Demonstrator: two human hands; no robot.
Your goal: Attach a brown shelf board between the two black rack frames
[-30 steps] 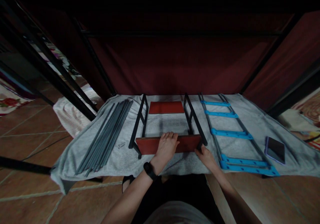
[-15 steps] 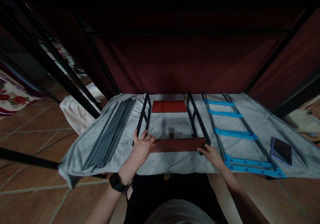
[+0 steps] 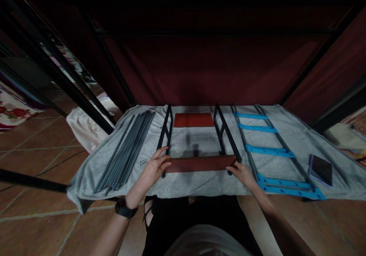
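Left hand (image 3: 154, 167) grips the near red board (image 3: 200, 164) at its left end, fingers curled round it; right hand (image 3: 242, 171) pinches the right end, though dim light blurs that grip. Board sits between two black side frames (image 3: 225, 134) on the grey cloth (image 3: 194, 185); another red board (image 3: 193, 119) lies beyond

Mid-frame, my left hand (image 3: 153, 168) & right hand (image 3: 242, 172) grip each end of the near red-brown board (image 3: 200, 164) w/ black side frames (image 3: 225, 134); grey rods (image 3: 126, 151) at left.
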